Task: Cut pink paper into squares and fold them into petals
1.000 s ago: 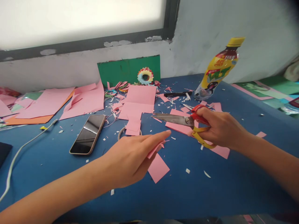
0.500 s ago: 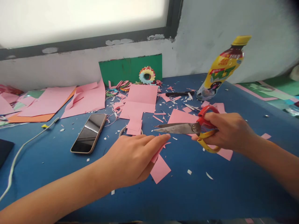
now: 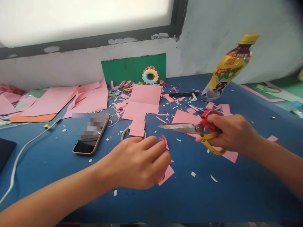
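My right hand (image 3: 228,132) grips scissors (image 3: 183,128) with one red and one yellow handle loop. Their blades lie together and point left, above the table. My left hand (image 3: 144,162) is closed, its fingers curled round a small folded piece of pink paper (image 3: 165,142). Part of that piece pokes out past the knuckles near the scissor tips, apart from the blades; the rest is hidden by the fingers. Below the left hand lies a pink paper square (image 3: 168,175), partly covered. Just beyond it, pink strips (image 3: 137,127) rest over a ring-shaped roll (image 3: 124,133).
A phone (image 3: 86,147) and a white cable (image 3: 17,160) lie to the left. Pink sheets (image 3: 50,99) are piled at the back left. A green board (image 3: 123,69) leans on the wall behind a paper ring (image 3: 150,75). A bottle (image 3: 227,71) stands back right, near a black pen (image 3: 183,94).
My left fingers have curled inward, and the pink piece in them has turned so that its folded end points up. The scissor blades, slightly parted before, have come together.
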Demonstrator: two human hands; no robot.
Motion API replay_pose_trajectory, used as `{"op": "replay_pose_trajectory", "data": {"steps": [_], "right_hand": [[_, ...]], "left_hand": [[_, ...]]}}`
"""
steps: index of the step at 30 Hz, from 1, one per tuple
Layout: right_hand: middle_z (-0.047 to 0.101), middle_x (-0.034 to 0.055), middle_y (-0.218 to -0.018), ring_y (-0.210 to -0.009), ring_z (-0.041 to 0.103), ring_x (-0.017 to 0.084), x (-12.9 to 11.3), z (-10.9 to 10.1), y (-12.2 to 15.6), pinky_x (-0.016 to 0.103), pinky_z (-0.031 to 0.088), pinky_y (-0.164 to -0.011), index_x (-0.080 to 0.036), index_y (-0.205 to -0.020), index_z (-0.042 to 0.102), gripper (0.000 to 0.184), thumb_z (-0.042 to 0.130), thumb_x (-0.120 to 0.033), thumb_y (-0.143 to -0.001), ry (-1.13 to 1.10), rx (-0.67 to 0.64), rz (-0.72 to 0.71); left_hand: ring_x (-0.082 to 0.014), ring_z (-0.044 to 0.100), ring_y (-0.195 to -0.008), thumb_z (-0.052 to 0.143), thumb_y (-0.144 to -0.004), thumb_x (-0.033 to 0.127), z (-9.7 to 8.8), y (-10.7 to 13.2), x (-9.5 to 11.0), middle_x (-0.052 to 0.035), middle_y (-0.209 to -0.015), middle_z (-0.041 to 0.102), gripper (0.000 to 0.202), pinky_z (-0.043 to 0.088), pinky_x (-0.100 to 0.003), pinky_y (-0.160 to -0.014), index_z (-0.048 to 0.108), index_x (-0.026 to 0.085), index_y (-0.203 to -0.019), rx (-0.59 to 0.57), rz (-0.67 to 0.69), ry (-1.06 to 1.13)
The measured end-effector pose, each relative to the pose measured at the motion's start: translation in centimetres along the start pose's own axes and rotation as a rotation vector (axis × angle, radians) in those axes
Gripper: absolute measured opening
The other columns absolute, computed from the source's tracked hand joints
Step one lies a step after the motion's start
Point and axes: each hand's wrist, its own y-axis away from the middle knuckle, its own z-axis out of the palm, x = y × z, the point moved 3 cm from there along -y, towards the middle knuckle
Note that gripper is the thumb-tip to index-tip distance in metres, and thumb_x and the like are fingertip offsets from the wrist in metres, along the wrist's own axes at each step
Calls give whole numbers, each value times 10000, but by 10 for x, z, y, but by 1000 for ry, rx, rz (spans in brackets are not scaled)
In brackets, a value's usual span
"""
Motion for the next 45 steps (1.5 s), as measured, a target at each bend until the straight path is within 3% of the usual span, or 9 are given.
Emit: {"op": "replay_pose_trajectory", "data": {"steps": [4, 14, 19, 28, 45], "right_hand": [[404, -72, -414, -317, 414, 109, 0, 0, 1, 227, 310, -358, -210, -746, 394, 256, 398, -441, -856, 11, 11, -17], [404, -67, -436, -332, 407, 108, -1, 0, 1, 220, 319, -366, -207, -757, 411, 267, 392, -454, -856, 12, -2, -15], [360, -73, -430, -336, 387, 107, -3, 0, 2, 215, 319, -369, -216, -712, 380, 341, 377, -527, -852, -8, -15, -13], [345, -68, -449, -364, 345, 105, -3, -2, 4, 228, 308, -397, -223, -677, 350, 378, 411, -564, -828, -65, -32, -37], [392, -71, -461, -360, 357, 80, -5, -1, 0, 196, 306, -393, -205, -714, 357, 378, 364, -556, -855, -272, -161, -31]], "left_hand": [[-129, 555, -648, 465, -825, 154, 0, 0, 4, -23, -824, 642, 137, 401, -241, -454, 592, 146, -775, 23, 109, 6], [-109, 408, -474, 430, -813, 126, -6, -2, 4, 19, -560, 482, 194, 284, -252, -384, 585, 156, -701, 40, 104, 62], [-107, 318, -423, 383, -769, 138, -9, 0, 2, 31, -504, 400, 191, 241, -261, -373, 510, 162, -629, 117, 57, 304], [-102, 325, -425, 364, -621, 91, -10, 1, -2, 26, -533, 443, 152, 249, -252, -395, 475, 178, -677, 156, -51, 662], [-101, 331, -422, 343, -634, 86, -16, -5, 0, 17, -510, 458, 142, 273, -241, -407, 451, 177, -614, 107, -49, 708]]}}
